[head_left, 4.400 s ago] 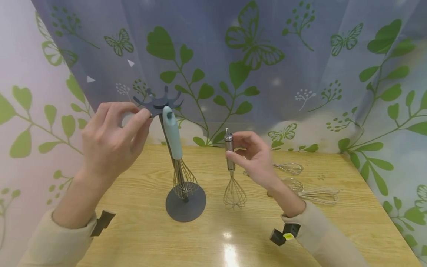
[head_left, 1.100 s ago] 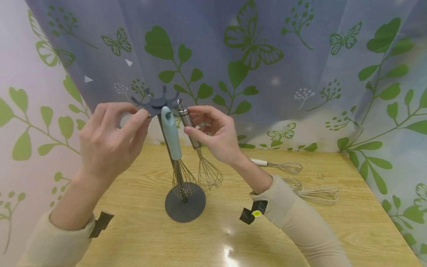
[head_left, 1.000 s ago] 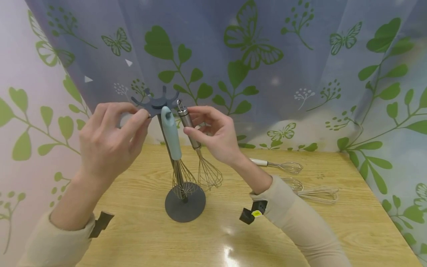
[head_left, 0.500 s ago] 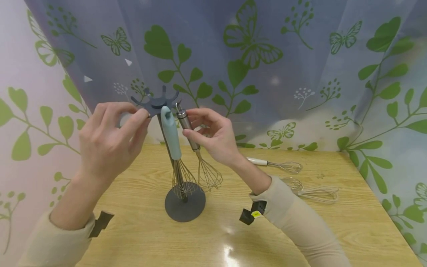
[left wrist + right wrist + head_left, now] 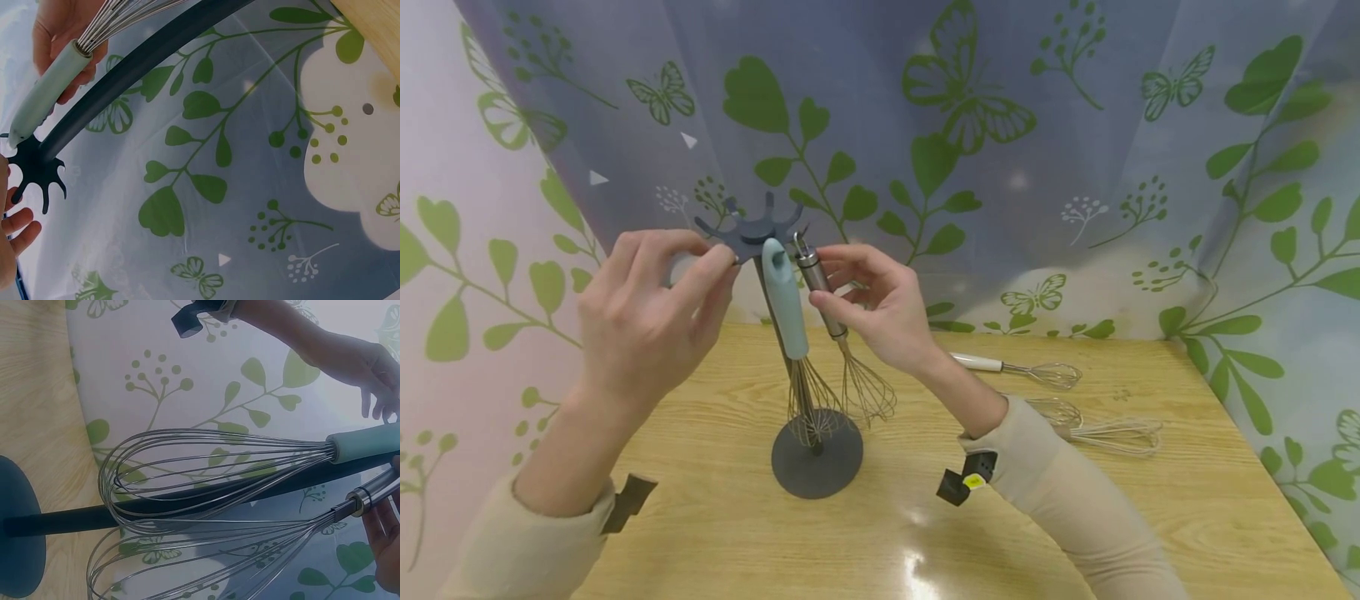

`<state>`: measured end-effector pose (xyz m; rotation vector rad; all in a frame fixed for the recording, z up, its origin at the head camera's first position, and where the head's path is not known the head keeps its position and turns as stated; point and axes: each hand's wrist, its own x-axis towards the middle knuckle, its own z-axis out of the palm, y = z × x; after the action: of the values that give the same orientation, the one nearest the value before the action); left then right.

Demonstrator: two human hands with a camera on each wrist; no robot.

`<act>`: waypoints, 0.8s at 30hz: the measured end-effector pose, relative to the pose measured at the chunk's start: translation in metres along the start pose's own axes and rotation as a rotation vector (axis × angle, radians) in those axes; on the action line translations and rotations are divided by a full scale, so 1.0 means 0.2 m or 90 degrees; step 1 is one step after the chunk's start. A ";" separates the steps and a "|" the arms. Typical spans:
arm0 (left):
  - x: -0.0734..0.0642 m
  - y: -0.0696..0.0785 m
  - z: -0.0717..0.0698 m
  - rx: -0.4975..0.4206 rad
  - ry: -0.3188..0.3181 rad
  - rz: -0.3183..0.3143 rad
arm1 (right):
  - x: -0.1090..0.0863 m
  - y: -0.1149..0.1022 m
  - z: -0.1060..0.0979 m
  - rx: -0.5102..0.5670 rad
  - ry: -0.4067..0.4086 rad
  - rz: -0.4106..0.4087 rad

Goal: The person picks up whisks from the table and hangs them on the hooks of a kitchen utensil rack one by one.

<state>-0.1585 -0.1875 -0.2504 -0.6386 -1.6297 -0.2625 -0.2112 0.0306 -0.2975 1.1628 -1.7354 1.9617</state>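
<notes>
A dark grey hook stand [image 5: 803,473] rises from a round base on the table. My left hand [image 5: 651,321] pinches one hook of its top between thumb and forefinger. From the front hook hangs a whisk with a pale blue handle [image 5: 787,308], its wires in front of the post. My right hand [image 5: 883,312] holds a steel-handled whisk [image 5: 824,296] by thumb and fingers, just right of the blue one. Its top loop overlaps the tip of a right-hand hook. In the right wrist view the steel whisk's wires [image 5: 206,540] hang close beside the other whisk's wires.
On the table's right side lie a whisk with a white handle [image 5: 977,362], a larger whisk with pale wires [image 5: 1120,437] and another wire whisk head [image 5: 1056,411], partly behind the right forearm. A leaf-patterned curtain [image 5: 865,108] stands behind the table.
My right hand has carried the steel whisk leftward and up to the stand; lately its loop has dropped slightly at the hook tip. The left hand keeps its place.
</notes>
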 end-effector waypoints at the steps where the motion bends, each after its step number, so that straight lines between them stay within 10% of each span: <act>1: 0.00 0.00 0.00 0.000 0.000 0.000 | 0.00 0.00 0.00 -0.002 -0.001 0.001; 24: 0.00 0.00 0.00 0.004 0.000 -0.005 | 0.01 0.03 0.00 -0.024 -0.018 0.016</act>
<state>-0.1588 -0.1869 -0.2510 -0.6276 -1.6331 -0.2630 -0.2169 0.0274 -0.3009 1.1680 -1.8005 1.9275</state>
